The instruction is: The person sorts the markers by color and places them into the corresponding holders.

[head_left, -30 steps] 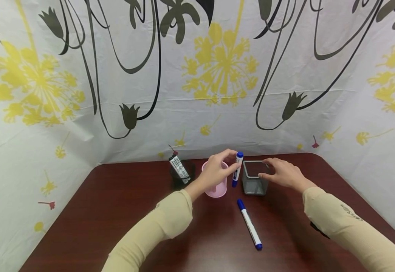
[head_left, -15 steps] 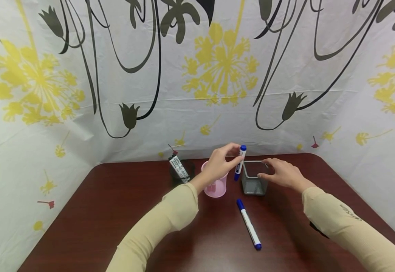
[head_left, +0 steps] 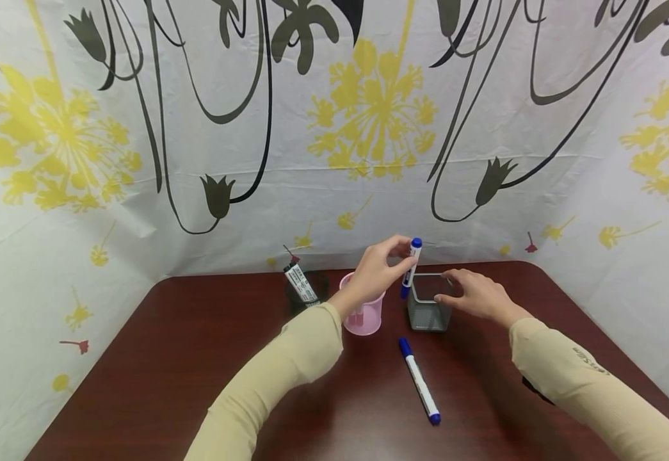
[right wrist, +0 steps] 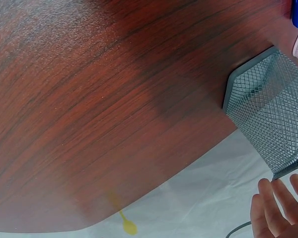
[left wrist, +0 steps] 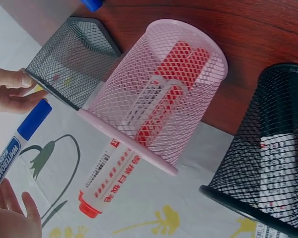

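My left hand (head_left: 377, 272) pinches a whiteboard marker (head_left: 411, 266) with blue ends near its upper end. The marker hangs upright, slightly tilted, beside the left rim of a grey square mesh pen holder (head_left: 428, 317). At that holder's right rim is my right hand (head_left: 478, 296), thumb at the front and fingers behind, lightly holding it. In the right wrist view, the fingertips (right wrist: 275, 186) meet the holder's rim. A pink mesh pen cup (left wrist: 109, 94) stands behind my left wrist, with red-and-white markers (left wrist: 107, 181) inside.
A black mesh cup (left wrist: 243, 144) with white-labelled black markers (head_left: 301, 283) stands left of the pink cup. Another blue-capped marker (head_left: 420, 381) lies on the dark wooden table (head_left: 207, 358) in front of the holders. Patterned cloth (head_left: 288, 147) hangs behind.
My left hand has lifted the marker and moved it right, toward the grey holder. My right hand has stayed at the grey holder's rim.
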`<action>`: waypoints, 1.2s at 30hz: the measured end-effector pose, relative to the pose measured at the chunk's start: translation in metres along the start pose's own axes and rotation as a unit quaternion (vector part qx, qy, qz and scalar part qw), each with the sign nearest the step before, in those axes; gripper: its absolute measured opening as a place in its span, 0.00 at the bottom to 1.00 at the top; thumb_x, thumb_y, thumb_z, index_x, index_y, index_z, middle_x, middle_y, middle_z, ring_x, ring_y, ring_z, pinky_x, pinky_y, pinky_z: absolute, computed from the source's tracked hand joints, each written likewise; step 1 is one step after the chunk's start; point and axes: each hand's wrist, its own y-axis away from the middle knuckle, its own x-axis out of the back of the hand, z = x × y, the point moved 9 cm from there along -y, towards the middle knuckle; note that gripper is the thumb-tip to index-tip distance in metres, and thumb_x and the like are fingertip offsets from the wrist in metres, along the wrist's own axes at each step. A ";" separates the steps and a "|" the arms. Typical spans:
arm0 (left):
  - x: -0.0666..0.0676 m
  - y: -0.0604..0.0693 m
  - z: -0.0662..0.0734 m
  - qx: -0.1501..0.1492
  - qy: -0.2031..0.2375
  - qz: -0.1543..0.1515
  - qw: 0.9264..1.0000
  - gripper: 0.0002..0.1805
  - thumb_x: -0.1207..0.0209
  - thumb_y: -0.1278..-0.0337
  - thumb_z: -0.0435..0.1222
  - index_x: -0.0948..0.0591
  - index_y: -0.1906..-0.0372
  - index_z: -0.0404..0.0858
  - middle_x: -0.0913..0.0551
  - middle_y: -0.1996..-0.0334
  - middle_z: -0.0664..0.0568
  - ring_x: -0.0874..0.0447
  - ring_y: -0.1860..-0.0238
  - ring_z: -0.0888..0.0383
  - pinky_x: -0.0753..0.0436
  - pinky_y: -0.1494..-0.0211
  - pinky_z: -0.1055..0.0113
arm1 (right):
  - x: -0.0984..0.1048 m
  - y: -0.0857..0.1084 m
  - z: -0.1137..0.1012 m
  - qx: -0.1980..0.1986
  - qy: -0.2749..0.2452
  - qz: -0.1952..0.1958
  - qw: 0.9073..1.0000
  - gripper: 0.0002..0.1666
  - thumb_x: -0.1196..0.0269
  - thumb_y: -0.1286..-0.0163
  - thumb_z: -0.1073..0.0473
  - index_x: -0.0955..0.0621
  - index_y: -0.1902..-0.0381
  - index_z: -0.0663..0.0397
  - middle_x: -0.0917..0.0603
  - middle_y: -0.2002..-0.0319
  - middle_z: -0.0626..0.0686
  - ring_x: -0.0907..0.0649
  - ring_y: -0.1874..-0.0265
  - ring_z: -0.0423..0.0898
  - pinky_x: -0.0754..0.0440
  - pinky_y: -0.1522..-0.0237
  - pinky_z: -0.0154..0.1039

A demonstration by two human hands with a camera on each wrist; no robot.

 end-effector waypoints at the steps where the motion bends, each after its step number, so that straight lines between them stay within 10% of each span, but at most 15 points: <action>1: 0.000 -0.001 0.001 0.000 0.000 0.000 1.000 0.15 0.44 0.45 0.38 0.26 0.53 0.39 0.22 0.64 0.57 0.25 0.61 0.68 0.28 0.54 0.71 | 0.000 0.000 0.000 -0.001 -0.001 -0.001 1.000 0.38 0.40 0.46 0.39 0.28 0.47 0.62 0.23 0.56 0.60 0.24 0.61 0.54 0.28 0.63 0.56; 36: -0.025 -0.030 -0.005 0.017 -0.005 0.009 1.000 0.14 0.44 0.45 0.37 0.25 0.53 0.38 0.22 0.62 0.54 0.25 0.63 0.68 0.27 0.60 0.77 | -0.001 0.000 0.000 -0.003 -0.002 -0.003 1.000 0.39 0.40 0.47 0.37 0.28 0.47 0.62 0.24 0.55 0.61 0.23 0.60 0.55 0.27 0.65 0.56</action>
